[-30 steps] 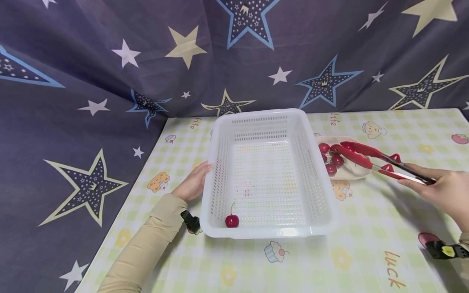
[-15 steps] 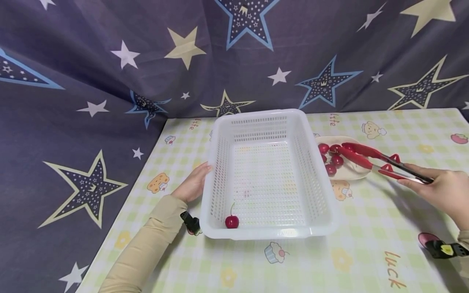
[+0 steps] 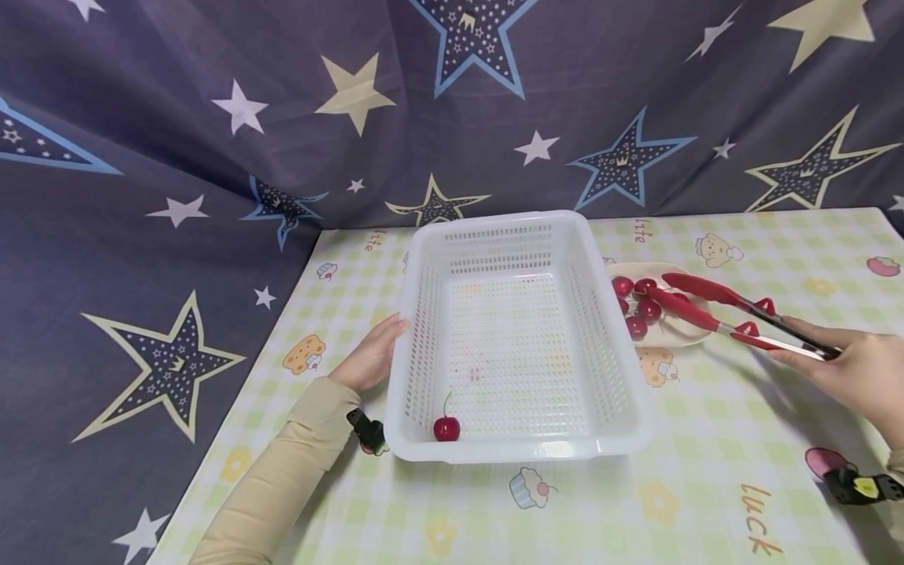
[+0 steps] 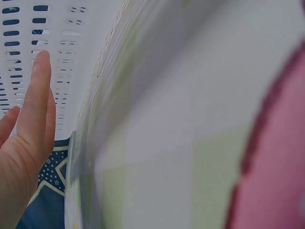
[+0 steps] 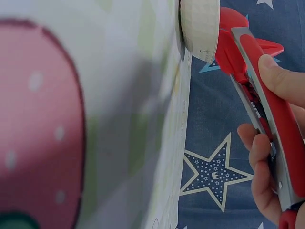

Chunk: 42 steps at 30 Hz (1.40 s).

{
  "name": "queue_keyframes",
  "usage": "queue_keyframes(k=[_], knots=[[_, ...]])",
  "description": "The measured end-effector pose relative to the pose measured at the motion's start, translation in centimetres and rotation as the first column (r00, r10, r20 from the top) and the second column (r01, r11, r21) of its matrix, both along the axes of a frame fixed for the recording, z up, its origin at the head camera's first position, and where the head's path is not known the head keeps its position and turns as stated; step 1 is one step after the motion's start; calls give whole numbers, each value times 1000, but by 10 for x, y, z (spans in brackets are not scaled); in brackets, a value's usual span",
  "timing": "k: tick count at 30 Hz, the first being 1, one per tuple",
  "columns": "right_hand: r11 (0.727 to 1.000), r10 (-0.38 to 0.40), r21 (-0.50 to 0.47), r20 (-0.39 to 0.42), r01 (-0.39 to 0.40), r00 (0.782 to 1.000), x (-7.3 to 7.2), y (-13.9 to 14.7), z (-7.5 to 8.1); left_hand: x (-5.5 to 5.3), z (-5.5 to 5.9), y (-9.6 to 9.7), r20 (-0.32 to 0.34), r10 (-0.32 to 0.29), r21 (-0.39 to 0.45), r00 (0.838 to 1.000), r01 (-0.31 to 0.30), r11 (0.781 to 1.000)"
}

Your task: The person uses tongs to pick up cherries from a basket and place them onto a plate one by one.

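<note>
My left hand (image 3: 370, 355) rests against the left side of a white perforated plastic basket (image 3: 519, 450). Its fingers are extended along the outer wall in the left wrist view. Inside the basket, one stemmed red cherry (image 3: 446, 428) lies at the near left corner. My right hand (image 3: 858, 369) grips red-and-silver tongs (image 5: 281, 129), thumb on one arm and fingers curled round the other. The tongs' red tips are spread over a cream oval plate (image 3: 681, 336) holding several cherries (image 3: 649, 311). One cherry shows between the tong arms, partly hidden by the lower one.
A checkered cloth (image 3: 586, 518) with cartoon prints covers the table. The plate sits close to the basket's right side, its left edge hidden by the basket. Behind the table hangs a dark curtain (image 3: 466, 141) with stars.
The tongs' tips have spread a little wider and shifted slightly right and down over the plate. The left hand and the basket have stayed in place.
</note>
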State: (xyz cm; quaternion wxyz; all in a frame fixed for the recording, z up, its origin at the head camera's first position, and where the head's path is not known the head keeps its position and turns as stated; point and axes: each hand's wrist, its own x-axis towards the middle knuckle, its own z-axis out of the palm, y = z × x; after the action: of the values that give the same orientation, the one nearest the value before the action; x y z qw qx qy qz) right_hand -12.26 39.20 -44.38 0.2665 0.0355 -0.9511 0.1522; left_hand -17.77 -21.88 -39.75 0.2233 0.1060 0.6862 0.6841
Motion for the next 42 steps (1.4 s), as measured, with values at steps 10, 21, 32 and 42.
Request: queue_keyframes(k=[10, 21, 32, 42], knots=[[999, -42, -33, 40, 43, 998, 4, 0, -2, 0, 0, 0, 4, 8, -3, 1000, -8, 1000], [984, -134, -93, 197, 155, 971, 12, -12, 12, 1, 2, 1, 9, 12, -3, 1000, -12, 1000], [995, 16, -100, 250, 9, 968, 33, -51, 55, 1, 1, 1, 5, 18, 19, 1000, -18, 1000], [995, 45, -96, 229, -23, 972, 35, -57, 57, 0, 3, 1, 7, 1, -5, 1000, -1, 1000]])
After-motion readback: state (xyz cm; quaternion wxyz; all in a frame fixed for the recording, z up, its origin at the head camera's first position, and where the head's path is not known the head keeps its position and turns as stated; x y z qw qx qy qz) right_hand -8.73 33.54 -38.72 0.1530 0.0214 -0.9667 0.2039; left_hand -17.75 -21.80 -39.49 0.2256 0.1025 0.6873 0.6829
